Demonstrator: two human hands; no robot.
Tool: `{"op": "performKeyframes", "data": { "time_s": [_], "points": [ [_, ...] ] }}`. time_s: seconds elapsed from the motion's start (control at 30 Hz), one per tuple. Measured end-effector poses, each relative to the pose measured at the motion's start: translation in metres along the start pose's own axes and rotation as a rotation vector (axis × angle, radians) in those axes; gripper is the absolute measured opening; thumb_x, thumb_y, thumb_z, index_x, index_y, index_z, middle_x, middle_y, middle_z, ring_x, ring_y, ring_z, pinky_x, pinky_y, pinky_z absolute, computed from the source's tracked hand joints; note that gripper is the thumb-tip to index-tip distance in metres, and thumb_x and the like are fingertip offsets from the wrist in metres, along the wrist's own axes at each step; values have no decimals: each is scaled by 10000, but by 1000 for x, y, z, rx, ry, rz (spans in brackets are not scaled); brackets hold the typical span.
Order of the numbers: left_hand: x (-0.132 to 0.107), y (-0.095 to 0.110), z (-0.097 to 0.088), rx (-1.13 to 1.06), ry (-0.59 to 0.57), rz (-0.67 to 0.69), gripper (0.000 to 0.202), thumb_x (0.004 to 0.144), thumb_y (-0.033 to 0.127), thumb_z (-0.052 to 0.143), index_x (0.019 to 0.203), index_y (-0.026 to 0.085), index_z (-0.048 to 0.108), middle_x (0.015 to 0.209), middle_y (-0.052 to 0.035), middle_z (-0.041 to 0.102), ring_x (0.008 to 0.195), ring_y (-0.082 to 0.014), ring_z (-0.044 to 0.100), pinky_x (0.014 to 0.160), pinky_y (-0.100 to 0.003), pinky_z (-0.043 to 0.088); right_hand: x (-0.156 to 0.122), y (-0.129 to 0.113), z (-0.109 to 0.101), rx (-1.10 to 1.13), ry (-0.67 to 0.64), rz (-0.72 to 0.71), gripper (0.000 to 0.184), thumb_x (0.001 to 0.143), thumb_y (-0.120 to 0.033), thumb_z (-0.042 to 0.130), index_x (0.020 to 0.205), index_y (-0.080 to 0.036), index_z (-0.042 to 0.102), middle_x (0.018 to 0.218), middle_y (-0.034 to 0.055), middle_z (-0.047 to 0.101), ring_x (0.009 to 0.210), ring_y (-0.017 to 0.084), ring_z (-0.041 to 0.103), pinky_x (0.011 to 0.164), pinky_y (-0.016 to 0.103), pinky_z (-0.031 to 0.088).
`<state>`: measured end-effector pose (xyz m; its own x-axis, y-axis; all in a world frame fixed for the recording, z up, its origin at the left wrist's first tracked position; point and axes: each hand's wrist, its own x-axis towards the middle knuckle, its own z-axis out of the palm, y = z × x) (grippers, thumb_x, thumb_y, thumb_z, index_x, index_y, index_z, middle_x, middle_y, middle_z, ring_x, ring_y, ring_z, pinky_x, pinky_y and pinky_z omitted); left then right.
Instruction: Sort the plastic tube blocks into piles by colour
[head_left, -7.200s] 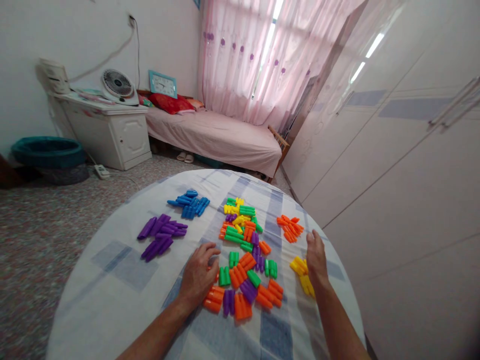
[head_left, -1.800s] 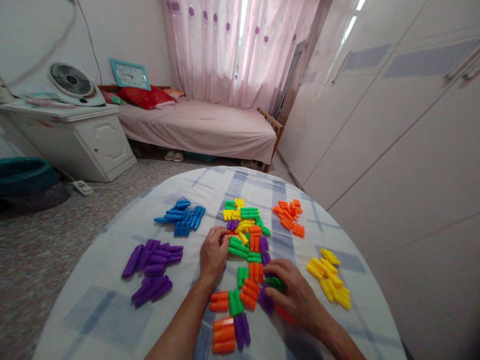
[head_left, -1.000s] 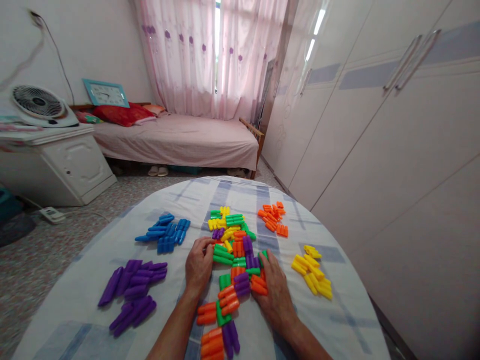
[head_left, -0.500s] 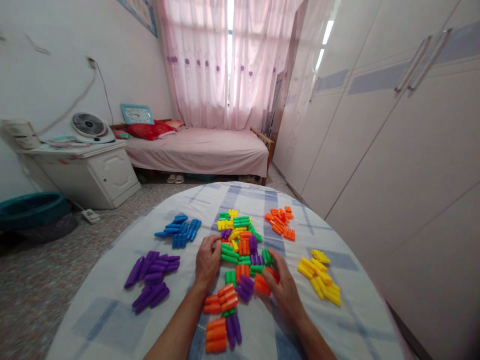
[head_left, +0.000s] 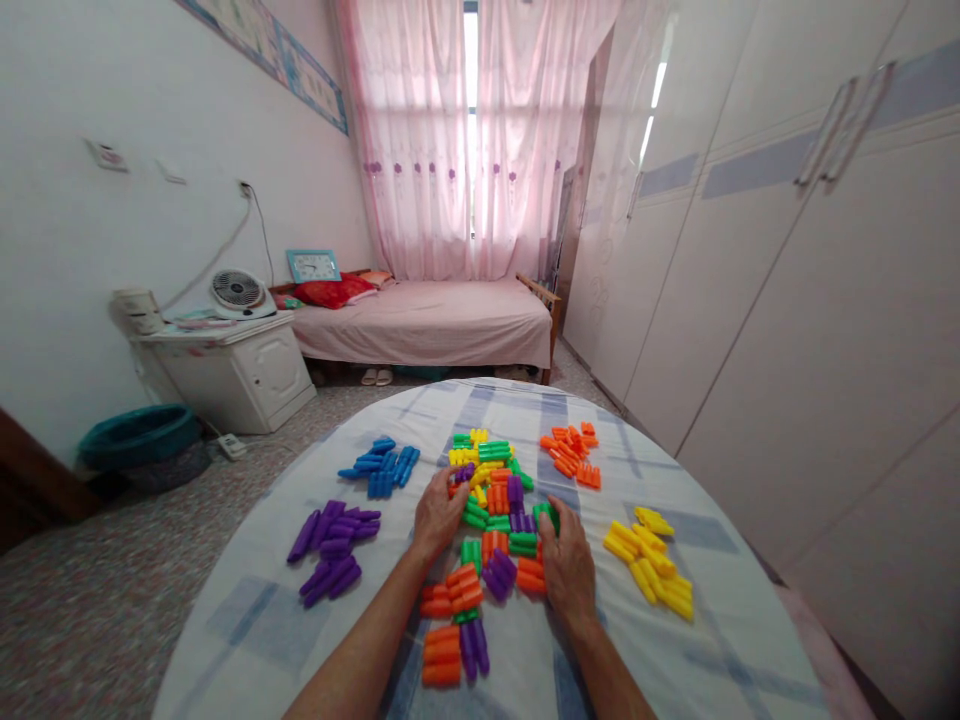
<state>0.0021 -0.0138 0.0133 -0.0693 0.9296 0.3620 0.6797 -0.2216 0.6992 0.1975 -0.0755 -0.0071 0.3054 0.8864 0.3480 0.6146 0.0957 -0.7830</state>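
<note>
1. Both hands are on the mixed pile of plastic blocks in the middle of the surface.
2. At the pile's left side, the left hand has bent fingers on some blocks; I cannot tell if it grips one.
3. Lying flat and loose, the right hand touches a green block with its fingertips.
4. Sorted already, it seems: the blue pile and purple pile by the left edge, the orange pile by the far edge, the yellow pile by the right edge.
5. Left over: the mixed pile of short, shiny, round-tipped blocks.

Bright daylight glares through the curtained window; edges bend, perhaps slightly soft.
</note>
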Motion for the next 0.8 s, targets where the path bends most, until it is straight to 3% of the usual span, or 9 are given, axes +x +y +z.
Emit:
{"op": "performKeyframes", "data": {
  "time_s": [0.23, 0.5, 0.6, 0.7, 0.8],
  "points": [
    [26, 16, 10, 157, -59, -146, 291, 764, 403, 569, 906, 167, 662, 932, -93, 672, 876, -206, 615, 699, -262, 422, 2, 4, 3, 5, 27, -28, 463, 861, -413, 338, 1160, -122, 538, 1135, 118, 587, 1084, 230, 518, 974, 375, 372],
    [34, -1, 9, -11, -56, -153, 205, 733, 354, 591, 744, 163, 663, 769, -42, 688, 722, -160, 637, 633, -232, 436, 2, 2, 3, -34, 29, -60, 409, 819, -323, 387, 1144, -143, 560, 1113, 105, 605, 1064, 228, 542, 933, 353, 400],
    [32, 4, 0, -52, 17, -140, 224, 768, 346, 532, 812, 158, 647, 827, -51, 690, 773, -166, 639, 693, -252, 459, 2, 1, 3, -36, 38, -63, 400, 813, -297, 392, 1143, -144, 560, 1107, 99, 608, 1057, 220, 547, 932, 346, 403],
    [28, 22, -5, -109, 78, -86, 285, 829, 330, 427, 954, 168, 626, 927, -57, 687, 851, -167, 631, 754, -268, 460, 2, 2, 3, -44, 50, -70, 391, 806, -284, 402, 1136, -154, 565, 1094, 90, 615, 1046, 214, 554, 930, 342, 408],
    [20, 45, 0, -121, 19, -10, 334, 859, 314, 370, 1045, 182, 613, 871, -40, 687, 804, -157, 627, 716, -258, 449, 3, 3, 2, -42, 39, -80, 391, 805, -278, 402, 1135, -144, 563, 1093, 94, 613, 1046, 214, 553, 933, 345, 411]
  ]
}}
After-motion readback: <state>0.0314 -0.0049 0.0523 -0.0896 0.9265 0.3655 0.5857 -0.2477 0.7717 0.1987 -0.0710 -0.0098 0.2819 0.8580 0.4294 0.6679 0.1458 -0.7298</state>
